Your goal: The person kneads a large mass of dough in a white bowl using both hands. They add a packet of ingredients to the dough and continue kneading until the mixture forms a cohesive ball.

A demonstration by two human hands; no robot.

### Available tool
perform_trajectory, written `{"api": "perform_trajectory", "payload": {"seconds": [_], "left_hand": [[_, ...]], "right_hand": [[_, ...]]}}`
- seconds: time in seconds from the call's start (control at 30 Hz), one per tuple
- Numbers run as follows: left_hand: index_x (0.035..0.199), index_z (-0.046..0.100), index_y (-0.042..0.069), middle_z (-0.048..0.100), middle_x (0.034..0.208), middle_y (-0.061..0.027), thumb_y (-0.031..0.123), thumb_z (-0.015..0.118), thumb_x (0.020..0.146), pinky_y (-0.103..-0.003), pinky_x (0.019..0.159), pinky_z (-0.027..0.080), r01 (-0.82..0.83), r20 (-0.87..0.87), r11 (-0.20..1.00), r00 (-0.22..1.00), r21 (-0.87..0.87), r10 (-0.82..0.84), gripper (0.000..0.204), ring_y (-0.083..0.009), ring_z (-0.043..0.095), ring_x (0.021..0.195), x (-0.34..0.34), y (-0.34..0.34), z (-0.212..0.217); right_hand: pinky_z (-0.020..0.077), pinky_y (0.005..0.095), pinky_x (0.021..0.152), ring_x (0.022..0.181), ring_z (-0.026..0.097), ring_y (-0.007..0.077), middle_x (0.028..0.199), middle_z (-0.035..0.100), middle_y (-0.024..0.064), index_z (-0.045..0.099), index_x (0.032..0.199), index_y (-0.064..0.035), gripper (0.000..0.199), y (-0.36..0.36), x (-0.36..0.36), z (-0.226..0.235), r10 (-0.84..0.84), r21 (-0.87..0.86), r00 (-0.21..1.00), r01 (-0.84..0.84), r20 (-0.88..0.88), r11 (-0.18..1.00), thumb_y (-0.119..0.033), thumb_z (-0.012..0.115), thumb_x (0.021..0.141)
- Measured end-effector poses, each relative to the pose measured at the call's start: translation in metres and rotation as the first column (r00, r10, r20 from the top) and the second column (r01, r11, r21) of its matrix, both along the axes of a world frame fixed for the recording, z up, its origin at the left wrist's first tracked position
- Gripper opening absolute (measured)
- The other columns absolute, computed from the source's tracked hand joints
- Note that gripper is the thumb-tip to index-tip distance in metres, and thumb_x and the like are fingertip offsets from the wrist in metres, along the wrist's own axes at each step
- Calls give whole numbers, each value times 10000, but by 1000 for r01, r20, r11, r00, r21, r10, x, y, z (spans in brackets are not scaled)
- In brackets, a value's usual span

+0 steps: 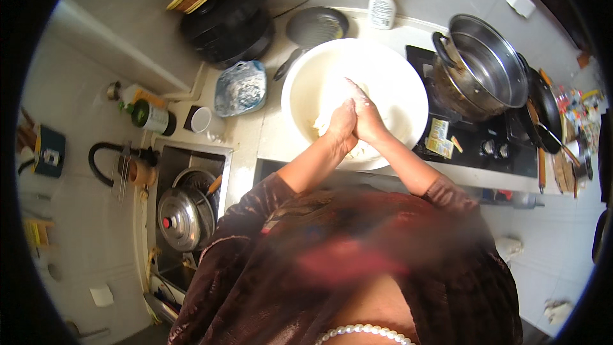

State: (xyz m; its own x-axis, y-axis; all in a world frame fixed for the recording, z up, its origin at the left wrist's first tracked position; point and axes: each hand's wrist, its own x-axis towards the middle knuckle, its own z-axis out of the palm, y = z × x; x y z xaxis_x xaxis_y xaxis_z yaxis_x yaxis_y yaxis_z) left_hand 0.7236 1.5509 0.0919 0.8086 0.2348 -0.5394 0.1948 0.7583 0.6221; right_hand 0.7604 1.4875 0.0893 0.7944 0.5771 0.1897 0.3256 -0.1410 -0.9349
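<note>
A large white basin (300, 99) stands on the counter in front of me, with pale doughy crumbs (319, 124) inside near its front left. Over it my two hands meet, pressed together. My left hand (343, 118) is closed, its fingers curled against the inner side of my right hand (368, 117). The fingers of my right hand stretch forward, dusted with white flour. Anything between the palms is hidden.
On the left are a blue tub with white powder (241, 88), a white cup (203, 120) and a sink (228, 160) holding a lidded pot (180, 218). Behind lie a frying pan (317, 25) and a spray bottle (383, 3). A steel pot (476, 67) sits on the stove (472, 147) at right.
</note>
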Motion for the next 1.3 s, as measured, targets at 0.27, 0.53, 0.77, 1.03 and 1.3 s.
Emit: {"api": "perform_trajectory", "payload": {"seconds": [0.27, 0.53, 0.77, 1.03, 1.3], "left_hand": [[1090, 550, 34, 601, 1022, -110, 222, 386, 955, -392, 809, 470, -134, 142, 991, 981, -1, 132, 284, -254, 560, 901, 13, 22, -10], [1375, 344, 40, 362, 1414, -119, 390, 273, 994, -340, 1089, 237, 69, 282, 993, 955, 97, -94, 522, -236, 340, 1292, -6, -10, 6], [1434, 213, 10, 247, 1477, -143, 461, 224, 988, -339, 1118, 165, 154, 208, 903, 945, 400, -254, 635, -227, 222, 1358, -3, -7, 18], [1439, 266, 65, 254, 1482, -143, 502, 202, 975, -339, 1116, 147, 118, 195, 611, 886, 783, -421, 641, -242, 230, 1365, 9, 16, 30], [1226, 451, -7, 504, 1239, -136, 264, 378, 978, -376, 1009, 366, 8, 154, 1000, 988, 19, -11, 374, -236, 482, 1140, 17, -10, 30]], "right_hand": [[240, 324, 1087, 1283, 365, 201, 1386, 406, 119, 350, 1367, 30, 480, -5, -13, 10, 172, 417, 957, -61, -235, 907, -165, 436, 937], [369, 347, 950, 1082, 478, 221, 1171, 527, 106, 467, 1231, -17, 496, 15, 23, -3, 91, 359, 765, 190, -638, 914, -418, 419, 943], [320, 380, 1031, 1232, 409, 277, 1368, 425, 143, 378, 1349, -29, 573, 6, 17, 18, 119, 306, 507, 304, -854, 902, -444, 336, 957], [240, 368, 1085, 1330, 288, 227, 1464, 283, 114, 268, 1430, -80, 497, 8, -8, 39, 140, 417, 632, 314, -762, 853, -266, 335, 973], [440, 283, 874, 962, 558, 204, 1070, 602, 119, 411, 1330, -81, 393, 4, 29, 0, -364, -67, 926, 359, -97, 931, -147, 425, 943]]}}
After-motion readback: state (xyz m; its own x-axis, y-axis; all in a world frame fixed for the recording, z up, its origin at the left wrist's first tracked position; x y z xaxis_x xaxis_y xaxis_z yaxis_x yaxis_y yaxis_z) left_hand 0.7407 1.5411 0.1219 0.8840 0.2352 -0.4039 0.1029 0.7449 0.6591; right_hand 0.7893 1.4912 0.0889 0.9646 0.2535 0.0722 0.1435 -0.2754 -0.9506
